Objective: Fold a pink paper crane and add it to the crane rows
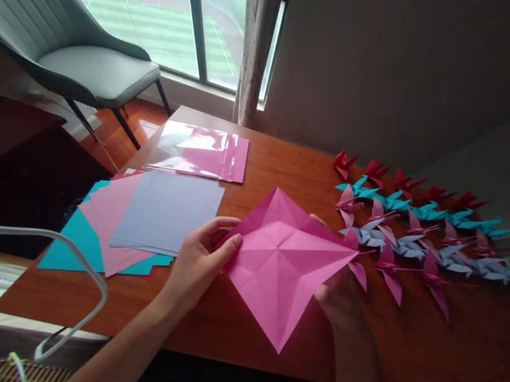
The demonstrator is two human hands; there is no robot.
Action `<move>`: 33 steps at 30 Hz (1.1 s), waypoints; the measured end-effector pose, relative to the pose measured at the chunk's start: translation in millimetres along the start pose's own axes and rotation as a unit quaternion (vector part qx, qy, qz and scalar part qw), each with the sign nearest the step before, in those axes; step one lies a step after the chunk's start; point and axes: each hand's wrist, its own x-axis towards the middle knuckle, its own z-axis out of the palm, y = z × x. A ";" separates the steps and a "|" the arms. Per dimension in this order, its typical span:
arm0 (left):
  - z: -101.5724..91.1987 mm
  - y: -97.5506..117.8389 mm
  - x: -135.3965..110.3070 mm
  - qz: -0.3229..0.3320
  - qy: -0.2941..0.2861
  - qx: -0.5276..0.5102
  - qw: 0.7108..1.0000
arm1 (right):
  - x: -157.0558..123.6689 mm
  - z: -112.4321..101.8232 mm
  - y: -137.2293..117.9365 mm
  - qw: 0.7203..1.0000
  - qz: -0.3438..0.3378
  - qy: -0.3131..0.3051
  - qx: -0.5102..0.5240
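A creased square of bright pink origami paper (281, 254) is held up over the table, opened out with fold lines meeting near its middle. My left hand (206, 251) pinches its left corner, thumb on top and fingers behind. On the other side, my right hand (338, 296) grips the paper's right part, most of its fingers hidden behind the sheet. Just beyond that hand stand folded magenta paper cranes (388, 272), one partly covered by the sheet. Behind them run rows of lilac cranes (412, 245), light pink cranes (418, 225), turquoise cranes (427, 211) and red cranes (406, 182).
Fanned stacks of lilac paper (173, 213), pink paper (107, 212) and turquoise paper (79, 246) lie left on the wooden table (284, 163). Behind them is a clear plastic packet (193, 148) with pink sheets. A white cable (78, 253) loops at the lower left. A chair (99, 70) stands by the window.
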 end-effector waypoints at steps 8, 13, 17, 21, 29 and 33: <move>-0.8 -1.4 0.1 0.005 -0.013 0.018 1.000 | -2.5 8.9 -9.0 1.000 0.007 0.017 0.020; -2.0 -2.0 0.7 -0.013 -0.026 -0.006 1.000 | -1.8 9.8 -12.4 1.000 0.009 0.024 0.006; -0.9 -1.1 0.2 -0.013 -0.021 -0.008 1.000 | -1.5 9.5 -13.4 1.000 0.011 0.014 0.017; -1.0 -0.2 0.2 -0.009 -0.017 -0.009 1.000 | -0.6 4.1 -9.6 1.000 0.010 0.011 0.007; -2.6 9.0 -1.5 -0.021 -0.054 -0.102 0.993 | 0.0 -10.5 8.7 0.999 -0.023 0.035 0.026; -3.2 11.9 -3.3 -0.026 -0.089 -0.168 0.981 | 0.4 -10.6 10.4 0.999 -0.019 0.049 0.015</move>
